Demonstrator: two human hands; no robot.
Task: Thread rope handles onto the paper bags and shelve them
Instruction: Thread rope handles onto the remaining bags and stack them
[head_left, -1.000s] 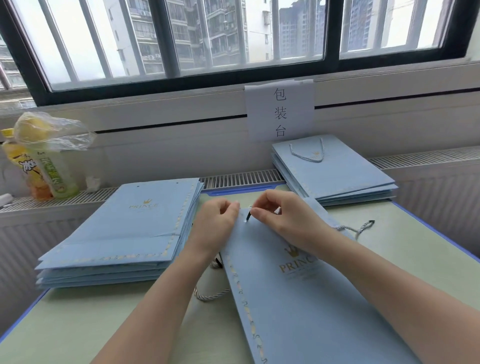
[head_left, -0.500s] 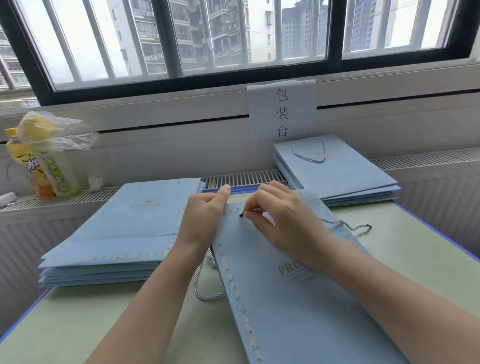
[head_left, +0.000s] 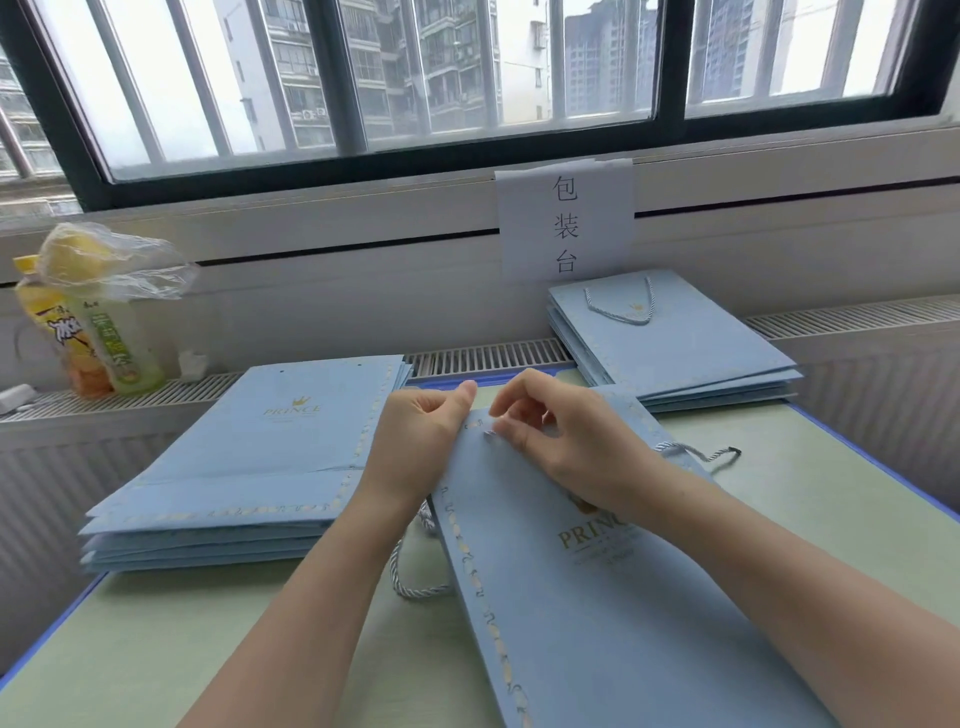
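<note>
A flat light-blue paper bag with gold "PRINCE" print lies on the table in front of me. My left hand grips its top left corner, thumb on top. My right hand pinches a rope end at a hole near the bag's top edge; the tip is hidden under my fingers. One grey-white rope handle loops out from under the bag's left side. Another rope with a black tip trails out to the right.
A stack of bags without handles sits at the left. A stack of bags with handles rests at the back right by a paper sign. Two drink bottles under a plastic bag stand on the radiator ledge. The green table has a blue edge.
The black rope tip seen between my right fingers earlier is now out of sight at the hole. The bag has shifted slightly left and toward me with both hands.
</note>
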